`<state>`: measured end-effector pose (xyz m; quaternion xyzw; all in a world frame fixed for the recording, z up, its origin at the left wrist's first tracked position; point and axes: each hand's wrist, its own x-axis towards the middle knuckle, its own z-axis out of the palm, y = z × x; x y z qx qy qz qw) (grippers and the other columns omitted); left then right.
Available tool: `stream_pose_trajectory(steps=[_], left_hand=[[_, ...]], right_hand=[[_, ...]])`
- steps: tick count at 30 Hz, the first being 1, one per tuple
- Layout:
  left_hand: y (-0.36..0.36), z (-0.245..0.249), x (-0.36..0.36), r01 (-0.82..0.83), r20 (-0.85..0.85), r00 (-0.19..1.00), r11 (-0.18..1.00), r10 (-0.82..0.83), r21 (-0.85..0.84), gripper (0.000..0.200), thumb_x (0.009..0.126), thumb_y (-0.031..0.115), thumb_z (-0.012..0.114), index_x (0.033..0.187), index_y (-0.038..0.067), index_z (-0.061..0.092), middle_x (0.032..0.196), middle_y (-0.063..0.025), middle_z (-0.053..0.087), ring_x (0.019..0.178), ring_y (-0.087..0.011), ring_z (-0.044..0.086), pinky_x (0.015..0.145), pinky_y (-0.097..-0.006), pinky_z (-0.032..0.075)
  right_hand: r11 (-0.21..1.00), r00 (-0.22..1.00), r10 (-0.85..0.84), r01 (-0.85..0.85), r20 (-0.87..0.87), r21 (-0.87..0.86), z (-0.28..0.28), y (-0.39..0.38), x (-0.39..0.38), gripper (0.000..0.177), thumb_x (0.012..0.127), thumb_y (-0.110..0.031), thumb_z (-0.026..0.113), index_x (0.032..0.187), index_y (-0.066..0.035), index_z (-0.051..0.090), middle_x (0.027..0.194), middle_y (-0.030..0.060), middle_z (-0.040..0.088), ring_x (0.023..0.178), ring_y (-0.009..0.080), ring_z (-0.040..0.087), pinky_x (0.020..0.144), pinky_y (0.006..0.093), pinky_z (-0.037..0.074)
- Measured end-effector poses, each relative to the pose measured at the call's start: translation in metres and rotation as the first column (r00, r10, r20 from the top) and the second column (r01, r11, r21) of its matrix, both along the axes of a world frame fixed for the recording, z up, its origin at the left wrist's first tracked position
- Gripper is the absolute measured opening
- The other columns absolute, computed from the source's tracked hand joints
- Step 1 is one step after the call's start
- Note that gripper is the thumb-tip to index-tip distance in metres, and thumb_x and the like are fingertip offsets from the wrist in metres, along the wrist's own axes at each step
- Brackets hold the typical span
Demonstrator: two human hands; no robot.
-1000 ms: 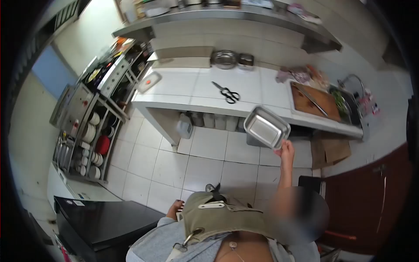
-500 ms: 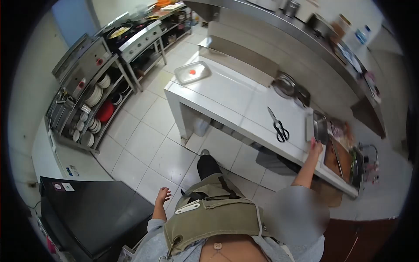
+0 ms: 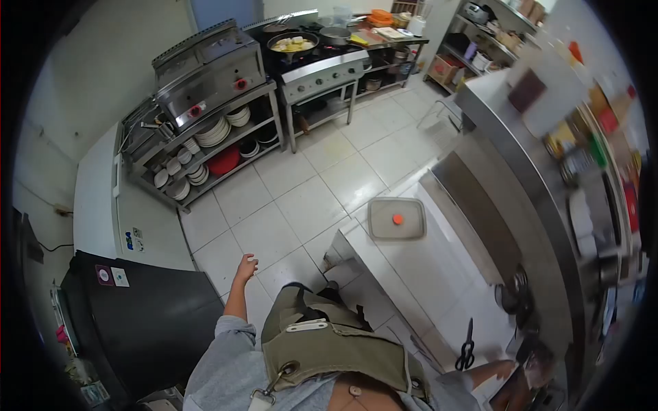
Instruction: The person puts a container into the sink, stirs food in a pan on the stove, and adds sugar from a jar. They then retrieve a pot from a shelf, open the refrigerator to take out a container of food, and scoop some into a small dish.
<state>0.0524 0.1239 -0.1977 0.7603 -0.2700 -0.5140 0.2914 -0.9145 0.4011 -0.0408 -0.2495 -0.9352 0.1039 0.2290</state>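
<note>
My left hand hangs in the air over the tiled floor, fingers loosely bent and apart, holding nothing. At the lower right, my right forearm reaches across the white counter. My right hand is blurred there, beside the metal pieces at the counter's far end, and I cannot make out its fingers. Just left of it lie the black-handled scissors, blades pointing away from me. On the counter's near-left end sits a clear lidded container with an orange spot on top.
A black frying pan with food in it stands on the stove. Left of that is a metal rack with stacked plates. A dark chest-like appliance is close on my left. A metal shelf runs above the counter.
My view has swung left toward the stove, so the counter appears further right and lower. My left hand has lifted slightly and its fingers have loosened. My right hand now shows near the frame's bottom.
</note>
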Motion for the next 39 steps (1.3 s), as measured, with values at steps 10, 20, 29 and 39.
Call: stream_pose_trajectory(steps=[10,20,29,39], left_hand=[[0.098,-0.116,0.062,0.204,-0.412,0.902,0.718,0.126,0.665,0.024,0.08,0.033,0.054,0.086,0.01,0.06,0.08,-0.0078,0.058,0.062,-0.0213,0.053,0.054,-0.0384,0.045],[-0.28,-0.046,0.253,-0.106,-0.065,0.992,0.992,0.11,0.066,0.04,0.089,0.048,0.046,0.112,0.015,0.051,0.099,-0.0037,0.059,0.086,-0.0168,0.057,0.072,-0.0364,0.046],[-0.468,0.104,0.19,-0.258,-0.309,0.934,0.938,0.182,-0.229,0.036,0.09,0.03,0.046,0.122,0.015,0.048,0.113,-0.0046,0.058,0.104,-0.0182,0.054,0.089,-0.0346,0.041],[-0.664,0.127,0.096,-0.033,-0.571,0.818,0.986,-0.066,-0.162,0.047,0.094,0.044,0.039,0.127,0.01,0.044,0.119,-0.0069,0.054,0.108,-0.018,0.052,0.092,-0.0343,0.041]], right_hand=[[0.649,0.447,0.227,-0.732,-0.865,-0.208,0.094,-0.294,0.362,0.022,0.089,-0.012,0.048,0.107,0.0,0.046,0.104,0.0186,0.047,0.084,0.029,0.052,0.076,0.0394,0.045],[-0.614,-0.284,0.789,-0.378,-0.544,-0.693,0.128,-0.704,0.742,0.018,0.092,-0.009,0.041,0.108,-0.004,0.044,0.093,0.0057,0.048,0.078,0.0112,0.048,0.067,0.0229,0.041],[0.239,-0.683,0.69,0.527,-0.239,-0.815,0.099,-1.022,1.003,0.053,0.087,-0.042,0.056,0.116,0.0,0.044,0.101,0.0141,0.06,0.087,0.0184,0.056,0.072,0.0279,0.047],[0.331,-0.944,0.262,0.284,-0.201,-0.9,0.101,-1.139,1.073,0.028,0.094,-0.029,0.048,0.08,-0.007,0.054,0.069,0.0017,0.055,0.058,0.0088,0.047,0.054,0.0208,0.04]])
